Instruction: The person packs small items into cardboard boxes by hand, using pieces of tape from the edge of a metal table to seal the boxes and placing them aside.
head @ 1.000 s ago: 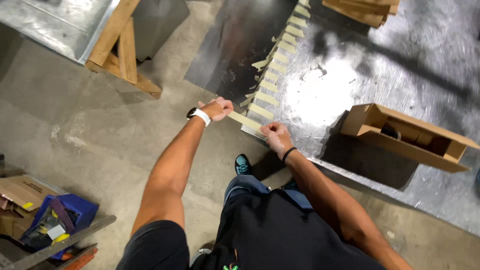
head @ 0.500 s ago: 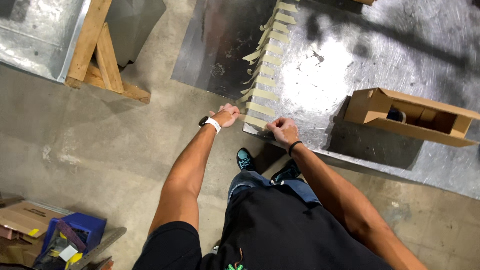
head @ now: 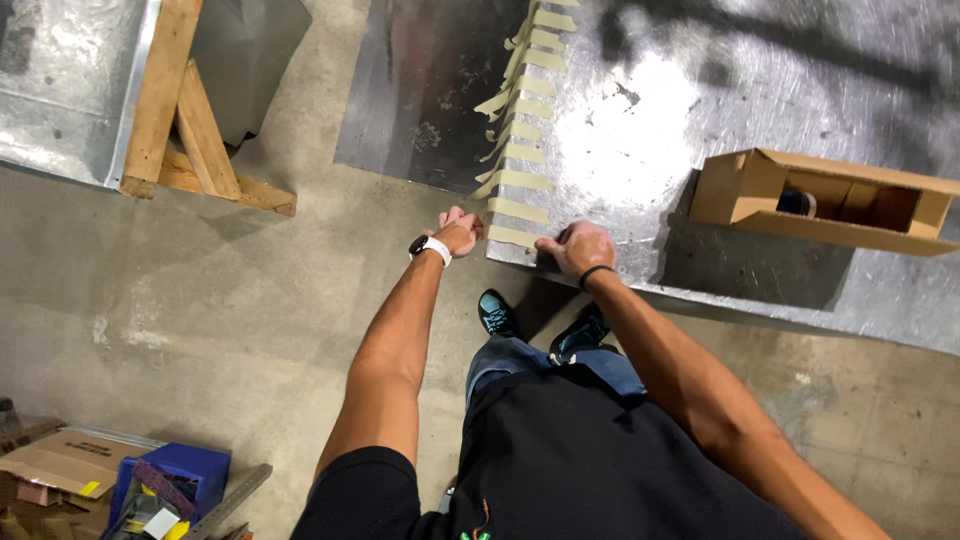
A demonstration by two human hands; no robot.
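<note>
Concrete floor surrounds the metal sheet point(head: 760, 120), where the right hand point(head: 578, 247) presses closed fingers on the lowest tape strip point(head: 513, 236) while the left hand point(head: 458, 231) pinches its free end; smoothing it flat and taut looks best.

We see both arms stretched forward and down, bare from the short sleeves. The left hand point(head: 458, 230) is curled into a loose fist, knuckles up (a white band with a dark watch sits on its wrist). The right hand point(head: 577, 247) lies palm down with fingers bent, a thin dark band around its wrist.
</note>
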